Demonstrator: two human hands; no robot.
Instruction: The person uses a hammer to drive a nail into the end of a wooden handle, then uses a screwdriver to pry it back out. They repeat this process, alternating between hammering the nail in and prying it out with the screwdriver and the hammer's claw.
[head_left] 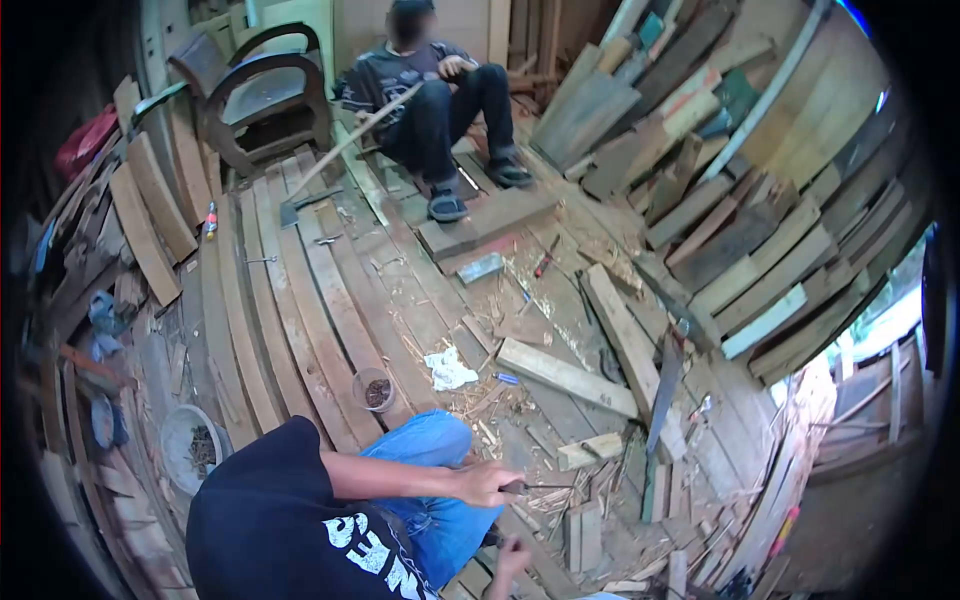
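Observation:
My left hand (pixel 486 484) is closed round the dark handle of a tool with a thin straight shaft (pixel 550 486), which points to the right over the wood scraps. Below it, near the bottom edge, my right hand (pixel 514 556) has its fingers curled beside a small dark shape; what it grips I cannot tell. My bent knee in blue jeans (pixel 430 440) is just behind the left hand. Short wood blocks (pixel 584 536) lie to the right of both hands, among chips. A handsaw (pixel 664 392) leans close to a long timber (pixel 625 335).
Another person (pixel 410 100) sits at the back, beside a long-handled tool with a metal head (pixel 300 207). A wooden chair (pixel 265 100) stands behind the planks. Stacked boards (pixel 760 240) line the right wall. A clear cup (pixel 374 390) and a white bucket (pixel 190 448) hold small dark pieces.

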